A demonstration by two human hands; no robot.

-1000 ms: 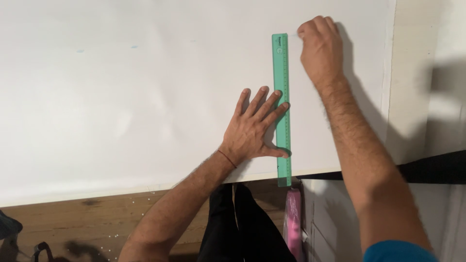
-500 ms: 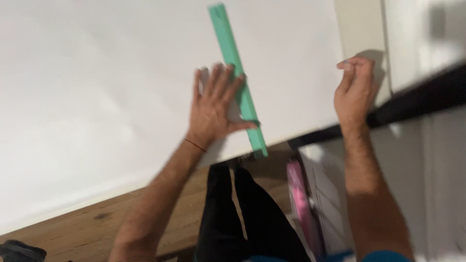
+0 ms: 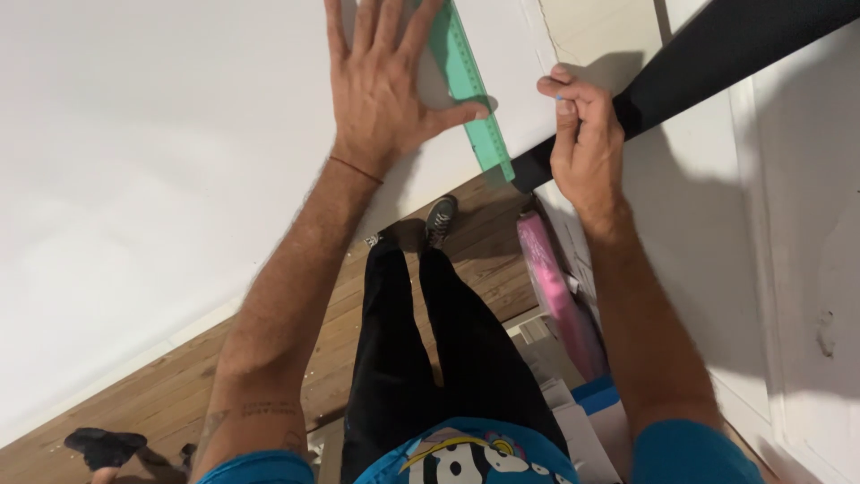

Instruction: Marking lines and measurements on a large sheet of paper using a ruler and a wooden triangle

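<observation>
Nearest the camera: a blue printed shirt (image 3: 466, 453), black trousers (image 3: 430, 341), 1 dark sneaker (image 3: 440, 220) on the wooden floor (image 3: 179, 394). Beside the legs to the right, a pink roll (image 3: 551, 287) leaning along a white panel, with a blue-and-white box (image 3: 596, 399) lower down. At the far lower left, a dark object on the floor, too blurred to name.

Farther up, 2 bare forearms reaching to a large white board (image 3: 161, 161). Left hand (image 3: 385, 85) spread flat, palm down, fingers fanned out, thumb stretched sideways onto a green ruler (image 3: 470, 94), pinning it against the board; a thin red cord around the wrist. Ruler lying slanted, lower end poking just past the board's bottom edge, upper end running out of view behind the fingers.

Right hand (image 3: 582, 134) just beside the ruler's lower end, fingers curled tight, thumb and forefinger pinched on something small with a blue tip; too little showing to name it. Behind that hand, a black strip (image 3: 717, 54) slanting across white wall panels.
</observation>
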